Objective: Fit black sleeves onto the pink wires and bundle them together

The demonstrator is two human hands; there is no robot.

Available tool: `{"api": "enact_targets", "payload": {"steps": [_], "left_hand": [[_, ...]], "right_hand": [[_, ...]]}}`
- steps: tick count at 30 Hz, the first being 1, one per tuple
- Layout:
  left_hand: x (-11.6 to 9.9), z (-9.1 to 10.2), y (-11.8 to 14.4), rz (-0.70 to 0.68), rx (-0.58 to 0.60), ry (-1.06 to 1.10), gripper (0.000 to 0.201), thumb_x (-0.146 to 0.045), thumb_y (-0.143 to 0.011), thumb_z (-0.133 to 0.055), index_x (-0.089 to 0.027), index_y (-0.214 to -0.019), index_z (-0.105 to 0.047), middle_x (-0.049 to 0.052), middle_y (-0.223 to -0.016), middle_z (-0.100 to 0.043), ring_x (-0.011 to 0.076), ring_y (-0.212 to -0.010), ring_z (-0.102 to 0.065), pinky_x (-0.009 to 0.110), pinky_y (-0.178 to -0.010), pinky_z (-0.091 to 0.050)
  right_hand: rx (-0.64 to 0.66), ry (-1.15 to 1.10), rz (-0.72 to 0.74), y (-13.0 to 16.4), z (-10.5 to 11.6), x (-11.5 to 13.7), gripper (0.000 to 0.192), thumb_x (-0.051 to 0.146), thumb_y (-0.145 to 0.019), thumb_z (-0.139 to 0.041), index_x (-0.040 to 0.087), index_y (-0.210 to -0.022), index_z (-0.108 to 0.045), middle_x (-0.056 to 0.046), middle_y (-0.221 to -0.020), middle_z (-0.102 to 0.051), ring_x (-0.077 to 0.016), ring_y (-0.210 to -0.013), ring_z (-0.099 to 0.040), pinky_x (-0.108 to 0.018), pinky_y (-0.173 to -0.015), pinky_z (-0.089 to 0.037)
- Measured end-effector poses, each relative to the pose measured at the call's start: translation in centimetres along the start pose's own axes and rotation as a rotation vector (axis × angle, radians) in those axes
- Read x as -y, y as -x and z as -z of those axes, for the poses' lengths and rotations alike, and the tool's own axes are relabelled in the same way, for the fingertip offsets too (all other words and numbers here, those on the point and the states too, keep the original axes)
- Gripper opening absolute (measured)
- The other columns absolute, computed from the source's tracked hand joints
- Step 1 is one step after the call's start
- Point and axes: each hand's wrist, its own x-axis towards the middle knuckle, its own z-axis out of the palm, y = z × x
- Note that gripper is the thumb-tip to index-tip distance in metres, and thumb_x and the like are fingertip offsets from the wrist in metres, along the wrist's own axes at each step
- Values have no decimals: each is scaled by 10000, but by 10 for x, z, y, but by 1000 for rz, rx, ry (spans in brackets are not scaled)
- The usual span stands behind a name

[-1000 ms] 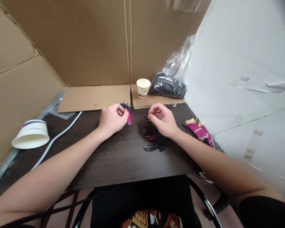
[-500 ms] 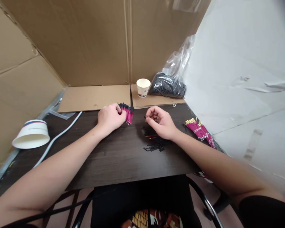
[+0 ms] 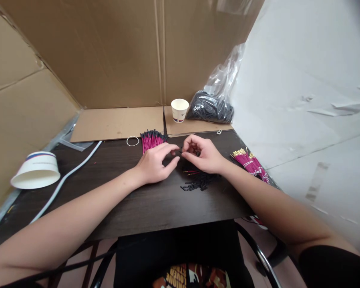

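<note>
My left hand (image 3: pixel 157 163) is over the dark table, its thumb and forefinger apart with nothing visible between them, close to the fingertips of my other hand. My right hand (image 3: pixel 203 155) is closed in a pinch on a short black sleeve, only a small dark end of which shows. Under and in front of it lies a loose pile of black sleeves (image 3: pixel 200 182), with a few red wires with gold tips (image 3: pixel 192 173) among them. Behind my left hand sits a bundle of magenta wires with black-sleeved ends (image 3: pixel 152 139), partly covered by that hand.
A white rubber band (image 3: pixel 132 141) lies left of the bundle. Magenta wires with gold terminals (image 3: pixel 247 160) lie at the right edge. At the back stand a paper cup (image 3: pixel 180 110) and a plastic bag of black sleeves (image 3: pixel 211 108). A tipped cup (image 3: pixel 37 170) and pale cable (image 3: pixel 67 180) are left.
My left hand has left the wire bundle and moved right and nearer, opening its fingers beside my right hand. The rubber band has come into view. My right hand has barely moved.
</note>
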Motion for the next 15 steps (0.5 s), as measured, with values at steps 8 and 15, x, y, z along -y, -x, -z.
{"api": "enact_targets", "payload": {"steps": [8,15], "left_hand": [[3,-6,-2,-76,-87,67,156,-242,-1076,-694,-171,-1003,-813,29,-817,-762,120,-586,-546,272,-601,-459],[-3,-10,1,0,-76,81,100,-206,-1020,-717,-165,-980,-800,19,-816,-767,97,-528,-475,266,-550,-428]], "right_hand": [[68,71,-10,0,1,1,137,267,-936,-757,221,-937,-629,13,-830,-667,-130,-655,-547,-287,-620,-438],[439,358,-138,-3,31,22,147,208,-861,-783,200,-796,-651,55,-648,-596,-111,-590,-500,-267,-594,-366]]}}
